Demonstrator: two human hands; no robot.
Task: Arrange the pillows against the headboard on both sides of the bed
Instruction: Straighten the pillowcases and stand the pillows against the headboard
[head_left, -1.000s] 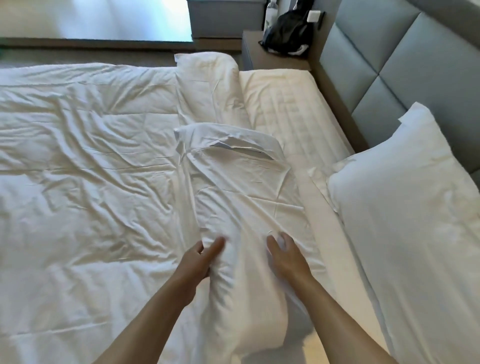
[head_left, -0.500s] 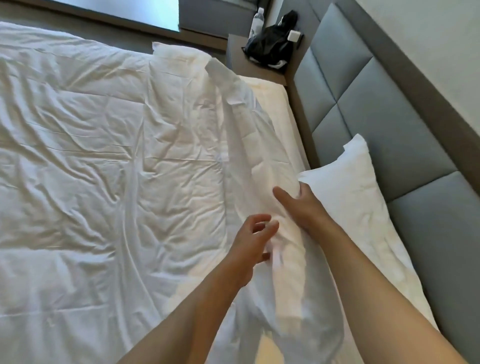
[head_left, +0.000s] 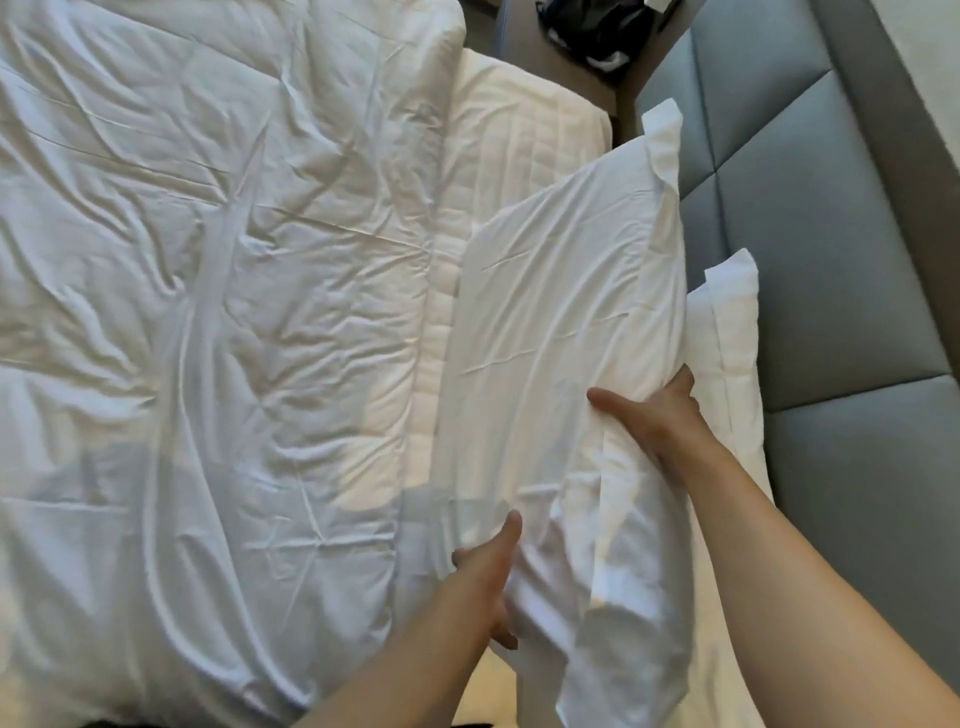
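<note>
I hold a white pillow (head_left: 561, 322) lifted above the mattress, its far corner near the grey padded headboard (head_left: 810, 218). My left hand (head_left: 485, 577) grips its near left edge from below. My right hand (head_left: 657, 415) clasps its right edge, thumb on top. A second white pillow (head_left: 730, 338) leans against the headboard just behind and to the right of the held one, mostly hidden by it and by my right arm.
A crumpled white duvet (head_left: 208, 312) covers the left of the bed. A bare strip of cream mattress (head_left: 519, 140) shows at the far head end. A nightstand with a black bag (head_left: 597, 31) stands beyond the bed's far side.
The pillow has come up off the duvet and swung right, toward the headboard, over the pillow that leans there. Both hands have kept hold of it, and my view has tilted downward.
</note>
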